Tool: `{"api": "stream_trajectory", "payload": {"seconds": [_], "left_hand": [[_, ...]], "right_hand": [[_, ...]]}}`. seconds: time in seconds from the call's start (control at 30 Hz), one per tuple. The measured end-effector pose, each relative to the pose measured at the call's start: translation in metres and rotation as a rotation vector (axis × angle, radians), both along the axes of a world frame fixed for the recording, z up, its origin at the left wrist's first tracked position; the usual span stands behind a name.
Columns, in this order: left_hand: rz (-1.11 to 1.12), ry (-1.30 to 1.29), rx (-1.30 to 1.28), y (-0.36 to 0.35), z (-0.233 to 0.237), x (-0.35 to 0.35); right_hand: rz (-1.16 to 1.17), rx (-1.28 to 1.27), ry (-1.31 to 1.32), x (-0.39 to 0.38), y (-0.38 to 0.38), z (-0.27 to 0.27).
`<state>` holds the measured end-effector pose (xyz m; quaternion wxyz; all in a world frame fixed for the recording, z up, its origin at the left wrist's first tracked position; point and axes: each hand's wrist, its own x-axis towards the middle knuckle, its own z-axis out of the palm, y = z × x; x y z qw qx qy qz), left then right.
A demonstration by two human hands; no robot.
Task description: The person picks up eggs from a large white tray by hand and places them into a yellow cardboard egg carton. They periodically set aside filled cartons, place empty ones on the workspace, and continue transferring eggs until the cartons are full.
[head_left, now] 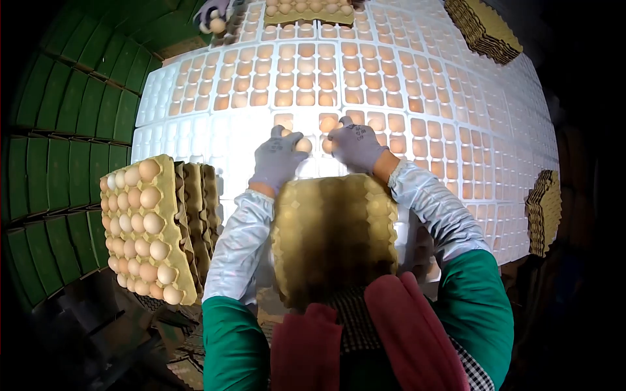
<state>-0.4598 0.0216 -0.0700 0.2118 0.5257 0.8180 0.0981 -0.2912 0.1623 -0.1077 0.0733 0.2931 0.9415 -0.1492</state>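
Note:
My left hand [280,155], in a grey glove, is closed around eggs [303,145] over a white tray. To its right, my right hand [357,144], gloved too, has its fingers bent round eggs [328,144] in the neighbouring pockets. Both hands are low over the white plastic egg trays [244,112], and the palms hide part of the eggs. Below my hands, close to my body, lies a yellowish egg tray [332,228] that shows no eggs, partly in shadow.
Egg-filled pulp trays [176,228] are stacked at the left. Another pulp tray with eggs [310,18] is at the top. Pulp tray stacks [482,29] stand at the upper right and right [543,212]. A co-worker's gloved hand [212,14] holds eggs. Green crates [62,156] line the left.

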Motion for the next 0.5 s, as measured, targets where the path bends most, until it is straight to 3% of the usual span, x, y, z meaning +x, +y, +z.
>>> {"api": "stream_trajectory", "payload": {"seconds": [0.03,0.1,0.2,0.27,0.33,0.4,0.47,0.5], "left_hand": [[-0.032,0.015,-0.073,0.008,-0.011,-0.001],[0.032,-0.031,0.066,0.005,-0.030,-0.009],[-0.001,-0.113,0.119,-0.008,-0.045,-0.029],[-0.011,-0.330,0.157,-0.006,-0.033,-0.042],[0.185,-0.637,0.237,-0.013,-0.023,-0.048],[0.205,-0.891,0.255,-0.022,-0.007,-0.041],[0.024,-0.906,0.246,-0.035,-0.038,-0.036],[0.016,-0.919,0.086,-0.045,-0.047,-0.038]], "right_hand": [[0.040,-0.063,0.069,-0.002,0.002,0.003],[0.131,-0.129,0.215,-0.015,0.012,-0.005],[0.160,-0.088,0.223,-0.051,0.013,0.011],[0.263,-0.047,0.039,-0.074,0.016,-0.009],[0.315,-0.003,0.091,-0.077,0.012,-0.018],[0.230,-0.271,0.370,-0.059,0.006,0.000],[0.248,-0.316,0.342,-0.044,-0.001,0.002],[0.300,-0.341,0.188,-0.039,-0.005,0.004]]}}
